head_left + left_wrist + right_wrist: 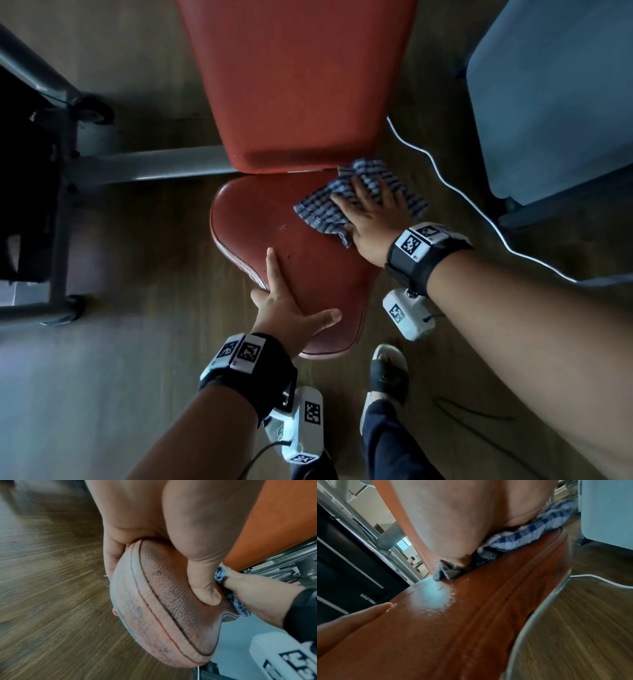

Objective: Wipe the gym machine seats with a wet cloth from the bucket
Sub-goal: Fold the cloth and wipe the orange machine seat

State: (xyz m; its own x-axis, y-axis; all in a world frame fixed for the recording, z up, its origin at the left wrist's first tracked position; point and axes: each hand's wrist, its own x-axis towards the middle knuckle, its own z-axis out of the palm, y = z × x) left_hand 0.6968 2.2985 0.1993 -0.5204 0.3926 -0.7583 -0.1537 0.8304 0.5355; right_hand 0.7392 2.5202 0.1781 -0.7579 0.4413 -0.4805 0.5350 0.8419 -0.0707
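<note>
A red padded seat [308, 267] sits below a red backrest [298, 85] in the head view. A blue checked cloth [322, 209] lies on the seat's far right corner. My right hand [370, 209] presses flat on the cloth with straight, spread fingers. My left hand [291, 298] holds the seat's near left edge, with the index finger and thumb lying on top. In the left wrist view the thumb [202, 574] presses the seat [163, 608] while the other fingers curl under its rim. The right wrist view shows a wet sheen on the seat [453, 628] beside the cloth [522, 538].
A grey metal machine frame [154, 168] and a black block [24, 171] stand on the left. A blue-grey pad [555, 96] fills the right. A white cable [479, 212] runs over the wooden floor. My sandalled foot [387, 373] stands close to the seat's front.
</note>
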